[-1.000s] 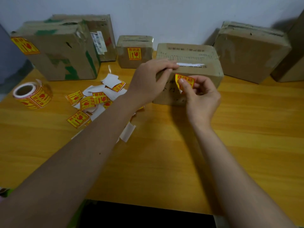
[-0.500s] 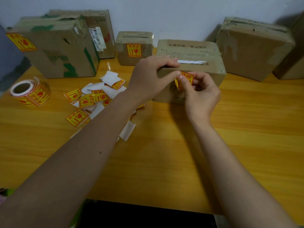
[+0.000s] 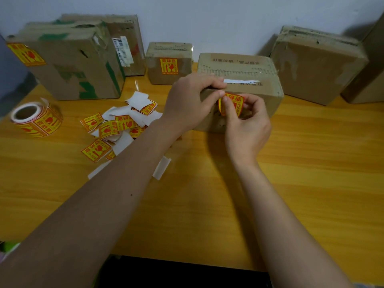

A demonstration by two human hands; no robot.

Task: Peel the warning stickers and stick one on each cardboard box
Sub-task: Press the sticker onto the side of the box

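The right hand (image 3: 247, 123) pinches a yellow-and-red warning sticker (image 3: 232, 102) w/ thumb and fingers, holding it against the front of the brown cardboard box in the middle (image 3: 249, 69). The sticker curls at its edges, so it's not flat yet. The left hand (image 3: 191, 100) grips the box's top front edge, fingers curled over it, thumb tip touching the sticker's top left corner. Left of the arms, a pile of loose yellow stickers & white backing papers (image 3: 122, 125) lies on the orange wooden table (image 3: 311, 173). A roll of yellow stickers (image 3: 36, 119) sits near the left edge. The small brown box at the back (image 3: 168, 63) and the big brown box w/ green marks (image 3: 68, 65) each have a sticker on.
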